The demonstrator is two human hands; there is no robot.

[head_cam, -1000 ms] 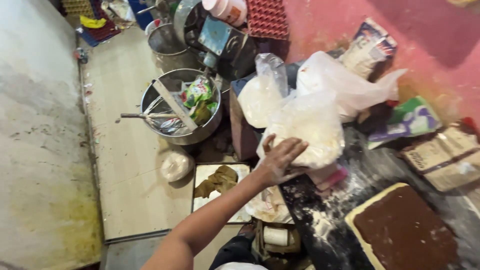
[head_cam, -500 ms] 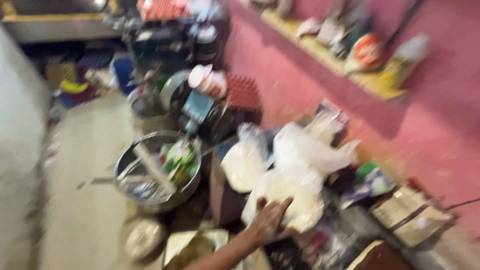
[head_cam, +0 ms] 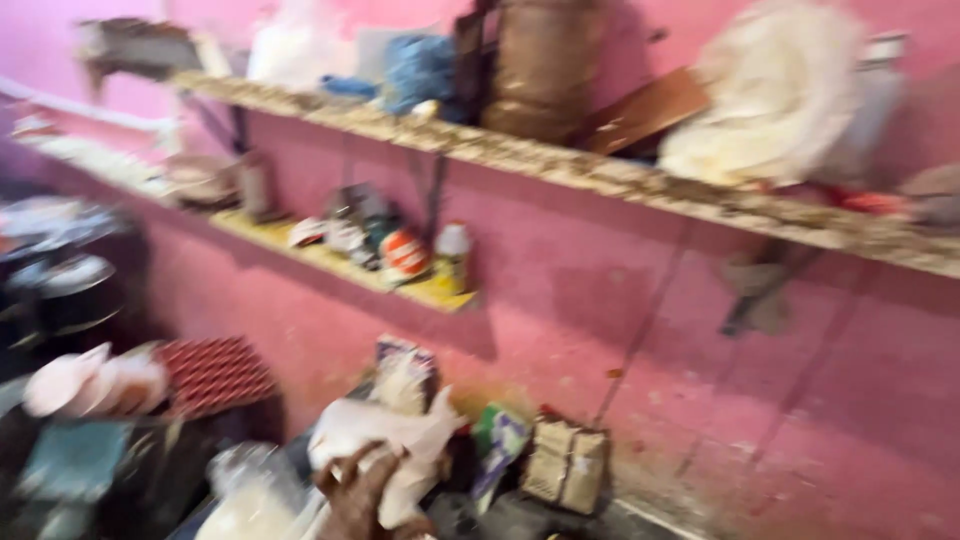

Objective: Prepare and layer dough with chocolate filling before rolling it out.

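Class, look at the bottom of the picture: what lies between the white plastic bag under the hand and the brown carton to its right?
In the head view, a green packet lies between the white plastic bag and the brown carton.

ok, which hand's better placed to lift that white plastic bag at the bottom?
Left, probably. The one hand in view rests on the white bag, though blur makes its side uncertain. The other hand is out of frame.

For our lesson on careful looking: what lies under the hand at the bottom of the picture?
The hand rests on a white plastic bag. The blur and the fingers hide the bag's contents and whatever it sits on.
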